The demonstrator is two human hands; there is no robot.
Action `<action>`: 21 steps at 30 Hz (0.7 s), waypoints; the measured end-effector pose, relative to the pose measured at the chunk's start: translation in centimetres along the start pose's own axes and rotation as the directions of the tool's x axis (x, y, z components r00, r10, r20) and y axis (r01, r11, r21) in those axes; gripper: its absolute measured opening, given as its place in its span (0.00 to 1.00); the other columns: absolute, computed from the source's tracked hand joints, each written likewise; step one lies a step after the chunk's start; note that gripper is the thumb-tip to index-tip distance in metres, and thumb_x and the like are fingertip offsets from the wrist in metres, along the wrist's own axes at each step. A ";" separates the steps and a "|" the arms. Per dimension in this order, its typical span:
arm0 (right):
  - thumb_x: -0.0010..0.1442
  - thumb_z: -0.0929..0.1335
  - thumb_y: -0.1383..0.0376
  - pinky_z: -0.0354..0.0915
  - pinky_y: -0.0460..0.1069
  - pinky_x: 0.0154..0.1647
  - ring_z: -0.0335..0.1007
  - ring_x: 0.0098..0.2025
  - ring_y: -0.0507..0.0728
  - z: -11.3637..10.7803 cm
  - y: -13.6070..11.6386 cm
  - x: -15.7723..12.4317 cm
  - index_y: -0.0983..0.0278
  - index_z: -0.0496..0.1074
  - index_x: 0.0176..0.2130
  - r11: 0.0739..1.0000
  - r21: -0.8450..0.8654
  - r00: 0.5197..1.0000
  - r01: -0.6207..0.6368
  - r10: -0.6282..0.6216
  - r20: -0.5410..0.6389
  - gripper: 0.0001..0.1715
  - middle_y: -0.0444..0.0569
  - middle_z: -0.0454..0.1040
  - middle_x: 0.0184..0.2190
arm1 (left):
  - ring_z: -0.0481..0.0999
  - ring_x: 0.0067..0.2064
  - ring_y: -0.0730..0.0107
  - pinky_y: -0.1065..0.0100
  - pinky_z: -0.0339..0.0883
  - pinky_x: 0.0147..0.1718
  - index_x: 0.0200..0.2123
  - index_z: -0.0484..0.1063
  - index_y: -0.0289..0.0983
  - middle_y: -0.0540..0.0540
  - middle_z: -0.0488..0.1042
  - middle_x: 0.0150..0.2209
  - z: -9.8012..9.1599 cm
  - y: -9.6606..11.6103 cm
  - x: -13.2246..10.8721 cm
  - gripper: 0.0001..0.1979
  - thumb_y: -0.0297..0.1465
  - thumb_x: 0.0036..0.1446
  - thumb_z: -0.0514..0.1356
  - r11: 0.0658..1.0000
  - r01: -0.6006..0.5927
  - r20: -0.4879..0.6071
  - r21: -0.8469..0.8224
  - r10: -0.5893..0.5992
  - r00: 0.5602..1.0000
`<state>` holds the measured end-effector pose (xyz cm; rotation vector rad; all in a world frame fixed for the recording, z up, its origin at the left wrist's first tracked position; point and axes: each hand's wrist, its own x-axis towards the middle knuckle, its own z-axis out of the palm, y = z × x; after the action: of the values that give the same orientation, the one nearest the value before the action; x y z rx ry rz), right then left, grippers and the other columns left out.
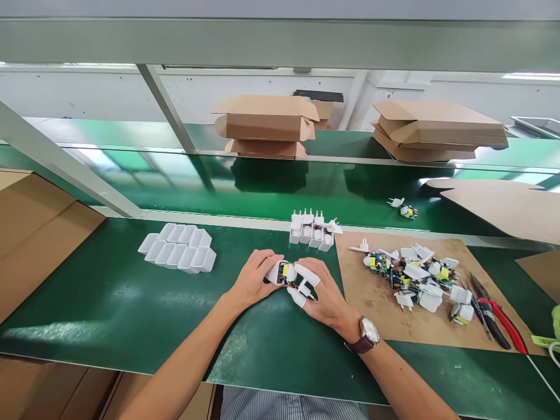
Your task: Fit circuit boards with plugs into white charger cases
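Observation:
My left hand (258,276) is closed around a white plastic charger housing (273,272) just above the green bench. A small circuit board (289,273) with a yellow part sits at the housing's open end, partly inside as far as I can see. My right hand (322,294), with white covers on the thumb and index finger, pinches the board together with its white plug piece (306,288). Behind the hands stands a row of several white housings (311,236) with plug pins pointing up. To the left lies a group of white open housings (178,249).
On a brown cardboard sheet (363,326) at right is a pile of circuit boards with plugs (411,271). Beside it lie red-handled pliers (499,318) and tweezers. Another board (408,212) rests on the conveyor (271,201). Cardboard boxes (266,125) stand on the shelf behind.

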<state>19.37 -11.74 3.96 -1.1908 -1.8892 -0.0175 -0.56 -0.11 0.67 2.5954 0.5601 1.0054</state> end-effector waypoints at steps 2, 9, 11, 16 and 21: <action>0.64 0.69 0.71 0.74 0.65 0.53 0.71 0.57 0.66 0.0 0.0 0.0 0.57 0.54 0.68 1.000 0.001 1.000 -0.006 0.006 0.000 0.38 0.58 0.72 0.53 | 0.73 0.49 0.57 0.57 0.71 0.49 0.61 0.65 0.41 0.39 0.72 0.50 0.0 0.1 0.0 0.26 0.38 0.63 0.65 1.000 0.001 -0.008 -0.003 -0.001 1.000; 0.65 0.69 0.71 0.74 0.65 0.54 0.70 0.57 0.66 0.0 0.1 0.0 0.58 0.54 0.68 1.000 -0.007 1.000 -0.011 0.011 0.002 0.38 0.59 0.72 0.53 | 0.74 0.48 0.57 0.57 0.72 0.48 0.62 0.65 0.42 0.40 0.72 0.49 0.0 0.2 0.4 0.27 0.39 0.63 0.65 1.000 -0.002 -0.023 -0.005 0.002 1.000; 0.64 0.69 0.71 0.74 0.65 0.54 0.70 0.57 0.66 0.0 0.1 0.0 0.59 0.54 0.68 1.000 -0.014 1.000 -0.011 0.012 0.004 0.38 0.59 0.72 0.53 | 0.74 0.47 0.57 0.57 0.72 0.47 0.62 0.65 0.42 0.40 0.72 0.49 0.0 0.2 0.4 0.26 0.39 0.63 0.64 1.000 -0.002 -0.028 0.002 0.002 1.000; 0.65 0.69 0.71 0.74 0.66 0.54 0.70 0.58 0.66 -0.2 0.0 0.0 0.58 0.53 0.69 0.999 -0.027 1.000 -0.019 0.020 0.021 0.39 0.60 0.72 0.53 | 0.74 0.47 0.57 0.57 0.72 0.47 0.63 0.64 0.42 0.39 0.72 0.49 0.1 0.2 0.4 0.27 0.38 0.63 0.65 1.000 -0.006 -0.025 -0.002 0.006 1.000; 0.65 0.69 0.71 0.74 0.66 0.53 0.70 0.58 0.67 0.0 0.0 0.0 0.59 0.53 0.69 0.999 -0.038 1.000 0.014 -0.014 0.019 0.38 0.60 0.72 0.53 | 0.74 0.47 0.57 0.57 0.72 0.46 0.63 0.64 0.42 0.39 0.72 0.49 0.1 0.3 0.4 0.27 0.39 0.63 0.64 1.000 -0.027 -0.031 0.005 0.028 0.999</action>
<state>19.38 -11.76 3.93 -1.2072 -1.9212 -0.0500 -0.14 -0.22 0.95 2.6024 0.5361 1.0555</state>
